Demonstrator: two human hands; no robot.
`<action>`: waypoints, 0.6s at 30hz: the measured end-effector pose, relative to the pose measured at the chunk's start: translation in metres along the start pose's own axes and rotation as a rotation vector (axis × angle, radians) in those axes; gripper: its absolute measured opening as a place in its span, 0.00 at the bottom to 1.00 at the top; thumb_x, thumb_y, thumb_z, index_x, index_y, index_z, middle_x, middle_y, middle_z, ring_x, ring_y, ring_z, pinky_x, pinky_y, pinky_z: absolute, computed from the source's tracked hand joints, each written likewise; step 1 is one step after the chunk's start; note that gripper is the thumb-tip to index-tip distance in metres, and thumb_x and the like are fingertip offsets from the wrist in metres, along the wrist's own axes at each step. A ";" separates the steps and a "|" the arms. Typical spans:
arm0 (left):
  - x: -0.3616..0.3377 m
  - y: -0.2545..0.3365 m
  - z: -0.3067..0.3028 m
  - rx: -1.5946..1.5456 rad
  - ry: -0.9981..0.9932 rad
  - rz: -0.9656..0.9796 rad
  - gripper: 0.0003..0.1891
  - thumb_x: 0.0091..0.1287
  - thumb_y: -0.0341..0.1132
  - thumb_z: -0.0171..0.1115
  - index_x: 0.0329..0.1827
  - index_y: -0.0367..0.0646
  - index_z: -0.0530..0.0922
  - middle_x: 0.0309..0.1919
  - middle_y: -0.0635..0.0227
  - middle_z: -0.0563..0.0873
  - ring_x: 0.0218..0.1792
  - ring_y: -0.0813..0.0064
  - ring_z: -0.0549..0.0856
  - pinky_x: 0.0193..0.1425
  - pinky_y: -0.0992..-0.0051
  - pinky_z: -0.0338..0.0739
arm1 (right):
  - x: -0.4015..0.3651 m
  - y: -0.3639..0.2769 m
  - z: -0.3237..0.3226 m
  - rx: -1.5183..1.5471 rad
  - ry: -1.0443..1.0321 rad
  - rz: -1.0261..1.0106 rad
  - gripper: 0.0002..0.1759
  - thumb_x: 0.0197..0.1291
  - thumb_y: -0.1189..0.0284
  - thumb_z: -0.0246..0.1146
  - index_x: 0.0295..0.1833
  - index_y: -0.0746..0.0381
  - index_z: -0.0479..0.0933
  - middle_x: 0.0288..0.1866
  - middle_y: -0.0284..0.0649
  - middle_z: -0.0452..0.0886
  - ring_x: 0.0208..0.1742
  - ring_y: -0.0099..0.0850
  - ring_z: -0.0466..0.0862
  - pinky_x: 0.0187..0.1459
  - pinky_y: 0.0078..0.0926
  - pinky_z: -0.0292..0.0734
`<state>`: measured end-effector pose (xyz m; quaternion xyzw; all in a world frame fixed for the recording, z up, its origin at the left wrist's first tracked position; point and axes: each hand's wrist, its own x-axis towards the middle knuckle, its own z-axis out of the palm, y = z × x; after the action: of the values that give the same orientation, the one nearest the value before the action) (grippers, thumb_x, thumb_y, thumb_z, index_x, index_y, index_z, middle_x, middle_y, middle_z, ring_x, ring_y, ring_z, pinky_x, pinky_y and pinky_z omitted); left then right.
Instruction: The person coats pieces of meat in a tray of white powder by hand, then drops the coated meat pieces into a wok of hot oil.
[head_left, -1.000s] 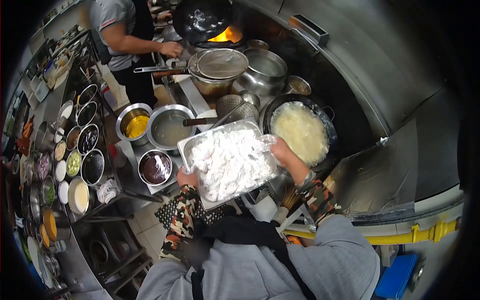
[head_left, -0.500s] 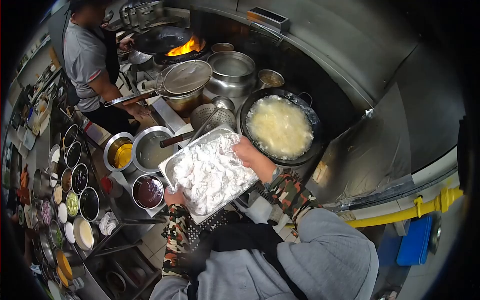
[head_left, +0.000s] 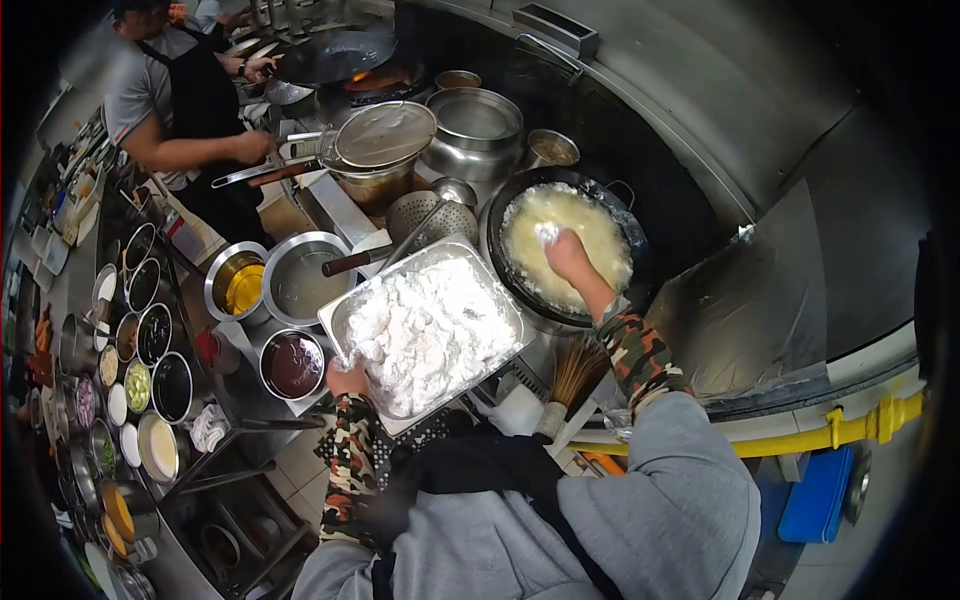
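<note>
My left hand grips the left edge of a metal tray, which is full of white floury pieces. My right hand is above a wok of pale, bubbling oil. Its fingers are closed on a white floured piece that shows at the fingertips. The tray lies just to the left of the wok, tilted in the view. Camouflage sleeves cover both my forearms.
A co-worker stands at the upper left beside another wok. Between us are a round strainer, a ladle and a steel pot. Bowls of oil and red sauce stand left; a bamboo brush is near my right arm.
My right hand has moved from the tray to over the wok, with a floured piece in it. The co-worker's arm has risen, and the flame at the back wok has shrunk.
</note>
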<state>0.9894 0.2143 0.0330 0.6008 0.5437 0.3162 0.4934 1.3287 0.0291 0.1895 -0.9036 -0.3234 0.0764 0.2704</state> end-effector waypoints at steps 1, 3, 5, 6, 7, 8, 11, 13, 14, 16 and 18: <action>-0.001 0.000 0.000 -0.025 0.010 0.015 0.12 0.49 0.28 0.61 0.36 0.33 0.75 0.30 0.58 0.81 0.32 0.70 0.81 0.38 0.75 0.72 | 0.004 0.026 0.017 -0.125 -0.017 -0.036 0.14 0.48 0.71 0.53 0.39 0.71 0.72 0.38 0.57 0.74 0.41 0.49 0.75 0.42 0.36 0.70; -0.007 0.016 -0.002 0.003 0.020 -0.002 0.12 0.49 0.28 0.62 0.36 0.33 0.75 0.30 0.58 0.81 0.32 0.69 0.81 0.38 0.75 0.72 | 0.005 0.045 0.035 -0.233 -0.066 -0.021 0.14 0.48 0.71 0.53 0.39 0.69 0.72 0.38 0.56 0.75 0.41 0.48 0.75 0.42 0.36 0.70; 0.001 -0.003 0.001 -0.019 -0.001 0.000 0.12 0.48 0.29 0.62 0.36 0.33 0.75 0.30 0.58 0.82 0.32 0.69 0.81 0.38 0.75 0.72 | 0.010 0.063 0.052 -0.351 -0.126 0.014 0.15 0.48 0.66 0.56 0.36 0.68 0.73 0.33 0.55 0.76 0.38 0.49 0.76 0.42 0.37 0.70; 0.001 -0.005 0.001 -0.012 -0.001 -0.002 0.12 0.48 0.29 0.62 0.36 0.33 0.75 0.30 0.58 0.82 0.32 0.69 0.81 0.38 0.75 0.72 | 0.011 0.064 0.054 -0.347 -0.132 0.016 0.15 0.48 0.66 0.56 0.36 0.68 0.73 0.33 0.55 0.76 0.38 0.49 0.76 0.42 0.37 0.70; 0.002 -0.007 0.001 -0.039 -0.016 -0.009 0.13 0.48 0.29 0.62 0.36 0.33 0.75 0.30 0.58 0.82 0.32 0.69 0.81 0.38 0.75 0.72 | 0.013 0.064 0.056 -0.327 -0.043 0.038 0.15 0.48 0.66 0.56 0.35 0.68 0.73 0.34 0.54 0.76 0.38 0.48 0.76 0.42 0.37 0.70; 0.004 -0.008 0.001 -0.067 -0.029 -0.014 0.13 0.48 0.29 0.62 0.36 0.33 0.75 0.30 0.58 0.82 0.32 0.69 0.81 0.38 0.75 0.72 | 0.015 0.063 0.058 -0.307 0.048 0.057 0.14 0.48 0.66 0.56 0.34 0.68 0.73 0.34 0.54 0.76 0.37 0.47 0.76 0.41 0.37 0.70; -0.007 0.015 -0.004 -0.010 -0.002 -0.015 0.14 0.48 0.30 0.63 0.37 0.33 0.75 0.30 0.59 0.82 0.32 0.69 0.81 0.39 0.75 0.72 | -0.004 -0.011 0.024 -0.334 0.047 0.050 0.11 0.47 0.68 0.56 0.31 0.67 0.75 0.34 0.54 0.76 0.36 0.46 0.77 0.38 0.37 0.72; -0.010 0.024 -0.006 0.027 0.004 -0.011 0.15 0.48 0.30 0.63 0.38 0.33 0.74 0.30 0.59 0.82 0.32 0.70 0.80 0.40 0.76 0.71 | -0.010 -0.027 0.042 -0.315 0.062 -0.229 0.10 0.47 0.70 0.55 0.29 0.66 0.75 0.32 0.53 0.77 0.34 0.45 0.77 0.35 0.36 0.73; -0.009 0.024 -0.007 0.025 0.007 -0.010 0.15 0.48 0.30 0.63 0.38 0.33 0.74 0.30 0.59 0.82 0.32 0.70 0.80 0.40 0.76 0.71 | -0.015 -0.036 0.053 -0.297 0.084 -0.499 0.09 0.46 0.71 0.55 0.26 0.66 0.76 0.31 0.53 0.77 0.32 0.45 0.77 0.33 0.35 0.74; -0.010 0.025 -0.006 -0.006 0.003 -0.040 0.15 0.48 0.30 0.64 0.38 0.33 0.74 0.31 0.59 0.82 0.32 0.70 0.80 0.39 0.76 0.71 | -0.027 -0.059 0.085 -0.622 -0.238 -0.430 0.08 0.43 0.73 0.54 0.26 0.66 0.77 0.29 0.50 0.77 0.31 0.41 0.78 0.31 0.34 0.74; -0.008 0.020 -0.005 -0.013 -0.009 -0.024 0.15 0.48 0.30 0.64 0.38 0.33 0.74 0.31 0.59 0.82 0.32 0.70 0.81 0.39 0.76 0.71 | -0.037 -0.056 0.121 -0.657 -0.130 -0.538 0.08 0.41 0.74 0.54 0.26 0.65 0.77 0.32 0.47 0.77 0.33 0.38 0.78 0.31 0.32 0.74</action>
<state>0.9903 0.2090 0.0549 0.5926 0.5465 0.3111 0.5033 1.2316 0.0953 0.1168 -0.8185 -0.5710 -0.0470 -0.0423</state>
